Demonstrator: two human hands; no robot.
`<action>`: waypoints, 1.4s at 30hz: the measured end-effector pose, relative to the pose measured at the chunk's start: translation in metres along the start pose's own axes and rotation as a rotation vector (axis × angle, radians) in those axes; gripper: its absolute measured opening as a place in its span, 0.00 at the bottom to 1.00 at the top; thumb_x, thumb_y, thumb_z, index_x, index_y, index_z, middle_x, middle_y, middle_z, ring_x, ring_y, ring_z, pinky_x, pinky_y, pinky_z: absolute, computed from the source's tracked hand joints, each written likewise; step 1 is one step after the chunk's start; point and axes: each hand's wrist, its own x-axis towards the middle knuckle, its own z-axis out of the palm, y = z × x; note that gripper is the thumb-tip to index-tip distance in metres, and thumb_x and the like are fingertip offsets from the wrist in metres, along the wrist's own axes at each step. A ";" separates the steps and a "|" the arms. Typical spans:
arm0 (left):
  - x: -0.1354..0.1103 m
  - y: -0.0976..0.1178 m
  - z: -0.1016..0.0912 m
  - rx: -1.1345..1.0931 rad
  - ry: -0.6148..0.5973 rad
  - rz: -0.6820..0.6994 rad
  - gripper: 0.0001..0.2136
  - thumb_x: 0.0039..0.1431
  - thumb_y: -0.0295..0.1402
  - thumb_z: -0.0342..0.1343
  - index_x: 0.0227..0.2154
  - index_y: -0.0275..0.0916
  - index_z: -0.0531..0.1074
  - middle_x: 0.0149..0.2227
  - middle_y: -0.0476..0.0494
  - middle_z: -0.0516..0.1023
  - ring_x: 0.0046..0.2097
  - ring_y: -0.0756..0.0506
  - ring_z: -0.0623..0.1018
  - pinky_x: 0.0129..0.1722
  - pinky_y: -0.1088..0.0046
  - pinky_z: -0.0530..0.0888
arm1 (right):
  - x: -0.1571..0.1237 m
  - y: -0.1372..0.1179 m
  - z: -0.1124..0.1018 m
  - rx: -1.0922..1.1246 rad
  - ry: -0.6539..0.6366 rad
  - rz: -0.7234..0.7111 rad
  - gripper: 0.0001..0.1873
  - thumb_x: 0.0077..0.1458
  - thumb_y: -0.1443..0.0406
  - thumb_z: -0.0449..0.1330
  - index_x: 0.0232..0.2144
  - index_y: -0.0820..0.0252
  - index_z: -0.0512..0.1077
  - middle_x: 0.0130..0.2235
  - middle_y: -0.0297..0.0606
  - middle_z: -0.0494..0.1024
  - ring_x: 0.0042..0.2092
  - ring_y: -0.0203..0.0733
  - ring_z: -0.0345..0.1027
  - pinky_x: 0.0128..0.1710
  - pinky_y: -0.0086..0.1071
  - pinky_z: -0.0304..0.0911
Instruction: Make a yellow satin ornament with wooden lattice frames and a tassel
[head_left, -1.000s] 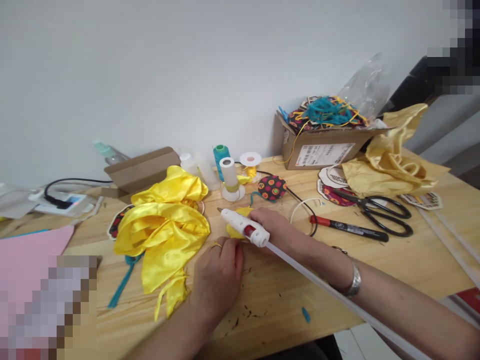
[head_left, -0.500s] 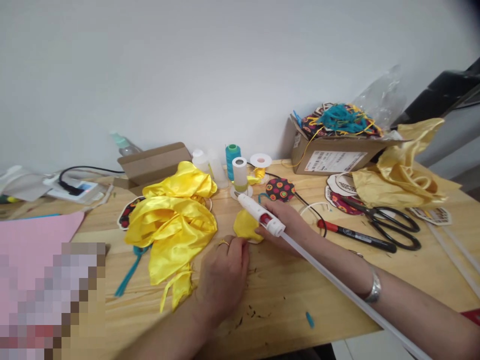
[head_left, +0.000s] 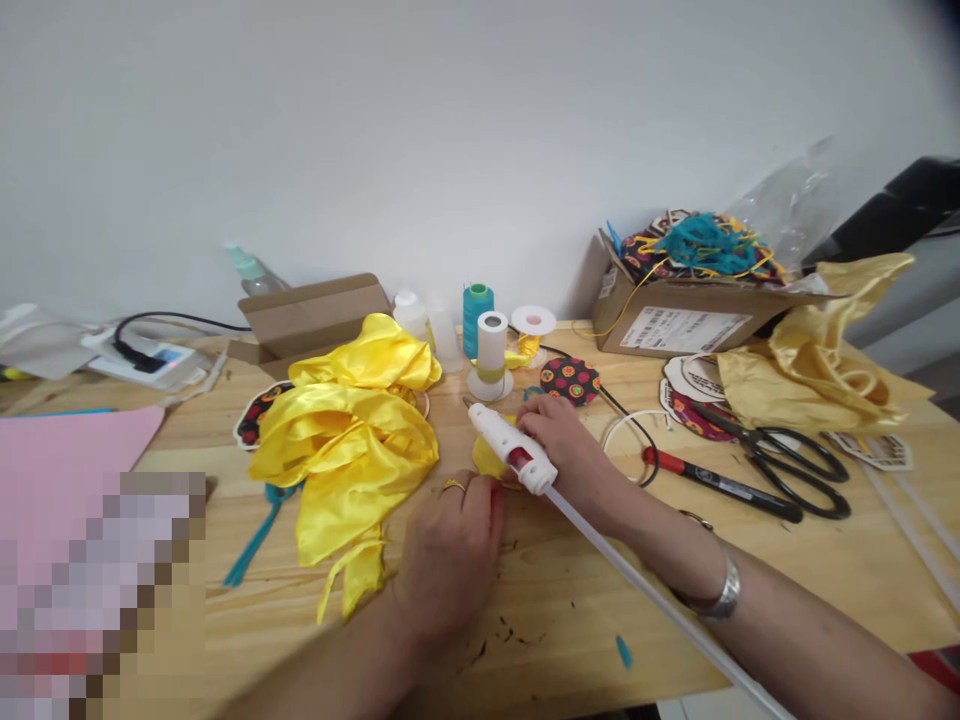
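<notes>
My right hand (head_left: 562,440) is closed around a white glue gun (head_left: 514,448), with a long translucent glue stick (head_left: 637,575) running out of its back. The gun's nozzle points up and left, over the table beside a small yellow fabric piece (head_left: 489,455). Much of that piece lies hidden under the gun and my right hand. My left hand (head_left: 457,545) has its fingers curled together at the near edge of the yellow piece; its fingertips are mostly hidden. Left of it sits a heap of shiny yellow satin (head_left: 345,440).
Behind the hands stand a teal thread spool (head_left: 478,325), a white spool (head_left: 491,350) and bottles (head_left: 411,318). To the right lie a patterned round patch (head_left: 570,381), a black-and-red marker (head_left: 724,485) and scissors (head_left: 795,460). A cardboard box (head_left: 667,320) overflows with patterned pieces and tassels.
The glue gun has shifted slightly left and toward me, covering more of the yellow piece. My left hand stays at its edge. The whole view has moved a little.
</notes>
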 end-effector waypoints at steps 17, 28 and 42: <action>0.000 0.000 -0.004 -0.026 -0.021 0.007 0.08 0.59 0.28 0.48 0.26 0.38 0.69 0.23 0.46 0.72 0.25 0.46 0.72 0.25 0.71 0.67 | -0.003 -0.007 0.002 -0.043 0.014 0.022 0.04 0.50 0.65 0.57 0.27 0.61 0.66 0.39 0.44 0.67 0.40 0.44 0.58 0.39 0.36 0.57; -0.005 -0.005 -0.001 -0.073 -0.033 0.024 0.08 0.56 0.26 0.51 0.35 0.36 0.74 0.40 0.37 0.76 0.30 0.45 0.75 0.28 0.70 0.72 | -0.001 0.004 -0.010 0.159 0.023 0.045 0.12 0.43 0.61 0.65 0.26 0.61 0.66 0.39 0.41 0.67 0.41 0.44 0.61 0.40 0.37 0.60; 0.001 -0.005 -0.004 -0.042 -0.038 -0.055 0.25 0.54 0.34 0.54 0.55 0.29 0.60 0.47 0.31 0.75 0.57 0.30 0.63 0.52 0.48 0.64 | -0.040 0.038 -0.094 0.550 -0.040 0.307 0.15 0.46 0.57 0.66 0.38 0.55 0.74 0.36 0.33 0.78 0.37 0.42 0.71 0.36 0.32 0.65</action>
